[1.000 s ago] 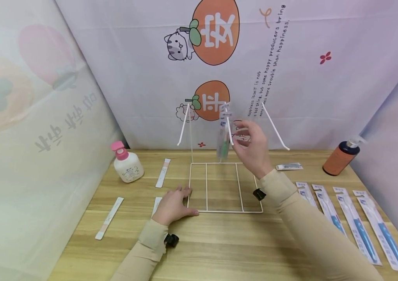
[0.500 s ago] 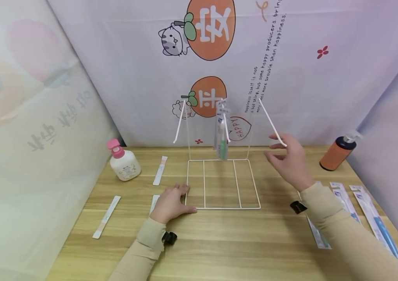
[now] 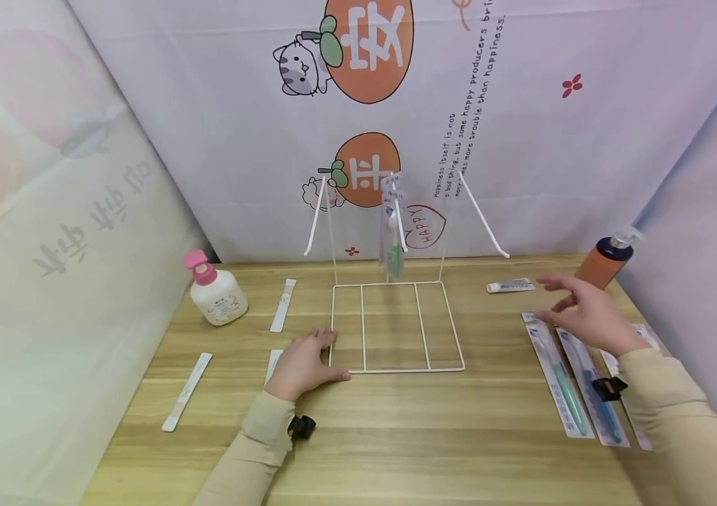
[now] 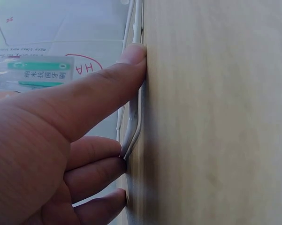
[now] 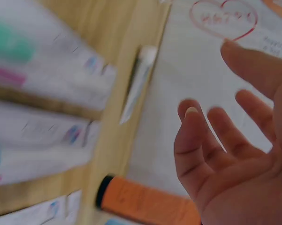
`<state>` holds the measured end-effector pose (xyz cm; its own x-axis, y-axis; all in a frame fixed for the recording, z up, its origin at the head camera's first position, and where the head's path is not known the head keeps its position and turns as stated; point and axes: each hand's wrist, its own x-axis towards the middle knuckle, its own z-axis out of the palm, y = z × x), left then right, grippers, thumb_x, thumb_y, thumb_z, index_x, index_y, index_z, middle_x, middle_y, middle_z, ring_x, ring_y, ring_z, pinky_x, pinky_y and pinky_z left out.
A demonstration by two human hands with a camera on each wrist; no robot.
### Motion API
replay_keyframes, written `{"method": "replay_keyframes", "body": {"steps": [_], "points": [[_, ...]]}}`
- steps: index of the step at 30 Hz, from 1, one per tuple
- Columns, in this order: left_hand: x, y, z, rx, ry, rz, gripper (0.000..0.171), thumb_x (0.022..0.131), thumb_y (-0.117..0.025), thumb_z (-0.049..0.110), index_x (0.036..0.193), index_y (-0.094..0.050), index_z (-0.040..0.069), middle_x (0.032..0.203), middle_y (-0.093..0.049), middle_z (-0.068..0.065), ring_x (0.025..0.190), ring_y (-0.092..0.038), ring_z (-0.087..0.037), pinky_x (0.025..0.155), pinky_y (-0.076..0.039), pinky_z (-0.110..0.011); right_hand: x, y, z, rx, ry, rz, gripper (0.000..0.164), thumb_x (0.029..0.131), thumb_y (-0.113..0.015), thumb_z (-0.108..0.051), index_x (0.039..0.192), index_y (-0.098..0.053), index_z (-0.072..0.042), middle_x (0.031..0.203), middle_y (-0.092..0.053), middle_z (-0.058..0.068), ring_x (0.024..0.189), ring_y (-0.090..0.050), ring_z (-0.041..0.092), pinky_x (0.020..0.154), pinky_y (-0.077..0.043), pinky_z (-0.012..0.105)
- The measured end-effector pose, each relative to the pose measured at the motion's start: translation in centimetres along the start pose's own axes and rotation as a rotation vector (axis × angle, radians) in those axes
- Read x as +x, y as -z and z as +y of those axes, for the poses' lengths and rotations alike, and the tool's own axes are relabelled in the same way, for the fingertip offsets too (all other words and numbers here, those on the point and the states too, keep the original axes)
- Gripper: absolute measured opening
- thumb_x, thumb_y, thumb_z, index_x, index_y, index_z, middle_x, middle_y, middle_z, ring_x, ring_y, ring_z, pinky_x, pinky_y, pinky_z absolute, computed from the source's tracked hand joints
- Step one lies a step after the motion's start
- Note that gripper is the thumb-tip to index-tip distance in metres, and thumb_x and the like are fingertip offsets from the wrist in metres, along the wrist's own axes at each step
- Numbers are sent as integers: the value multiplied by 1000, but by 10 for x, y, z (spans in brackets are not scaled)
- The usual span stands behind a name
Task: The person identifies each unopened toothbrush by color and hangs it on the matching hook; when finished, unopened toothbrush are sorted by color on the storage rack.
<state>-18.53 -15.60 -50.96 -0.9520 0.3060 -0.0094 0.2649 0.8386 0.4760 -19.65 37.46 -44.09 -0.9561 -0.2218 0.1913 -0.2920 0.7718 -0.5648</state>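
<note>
A white wire display rack (image 3: 396, 370) with several prongs stands on the table. On its middle prong hangs a packaged toothbrush (image 3: 394, 256) with a green handle. My left hand (image 3: 303, 367) rests at the rack's front left corner; in the left wrist view the thumb lies across the wire and the other fingertips touch near the bend. My right hand (image 3: 592, 316) hovers with spread fingers over the packs at the right, holding nothing. Below it lie a green packaged toothbrush (image 3: 557, 379), a blue packaged toothbrush (image 3: 595, 390) and others partly hidden by the arm.
A small toothpaste tube (image 3: 510, 285) lies behind the packs. At the back right stands an orange pump bottle (image 3: 602, 263). A white bottle with a pink pump (image 3: 218, 295) stands at the left. Thin white sachets (image 3: 188, 391) lie around the left hand. Printed cloth walls (image 3: 238, 140) enclose the table.
My right hand has left the hanging toothbrush and moved right, past the right prong, to above the packs. The left hand has stayed at the rack's corner. The head view has shifted slightly.
</note>
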Motion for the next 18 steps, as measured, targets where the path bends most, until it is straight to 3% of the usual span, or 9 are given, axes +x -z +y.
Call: {"method": "replay_keyframes", "body": {"steps": [5, 9, 14, 18], "points": [[0, -2, 0, 6, -11, 0, 91, 79, -96, 52, 152, -63, 9, 158, -57, -12, 148, -49, -44, 117, -42, -62, -13, -4, 34, 5, -40, -166, 68, 94, -88, -20, 153, -58, -6, 137, -65, 30, 90, -71, 24, 67, -57, 31], [0, -1, 2, -1, -10, -11, 91, 79, -96, 50, 152, -63, 8, 158, -57, -13, 148, -49, -44, 118, -41, -62, -14, -13, 52, -44, -64, -243, 69, 90, -91, -29, 149, -62, -7, 128, -70, 22, 86, -65, 18, 65, -51, 30], [0, -1, 2, 4, 1, -19, 91, 79, -96, 51, 152, -63, 8, 158, -57, -13, 146, -48, -51, 114, -43, -64, -12, -21, 63, -98, -85, -272, 64, 90, -91, -32, 144, -68, -6, 99, -68, 3, 77, -56, 17, 61, -45, 30], [1, -1, 1, 13, 16, -21, 91, 79, -95, 52, 153, -63, 10, 159, -56, -14, 144, -49, -54, 113, -45, -64, -12, -23, 66, -122, -85, -239, 56, 91, -90, -31, 138, -73, -6, 95, -66, 0, 77, -55, 17, 63, -44, 31]]}}
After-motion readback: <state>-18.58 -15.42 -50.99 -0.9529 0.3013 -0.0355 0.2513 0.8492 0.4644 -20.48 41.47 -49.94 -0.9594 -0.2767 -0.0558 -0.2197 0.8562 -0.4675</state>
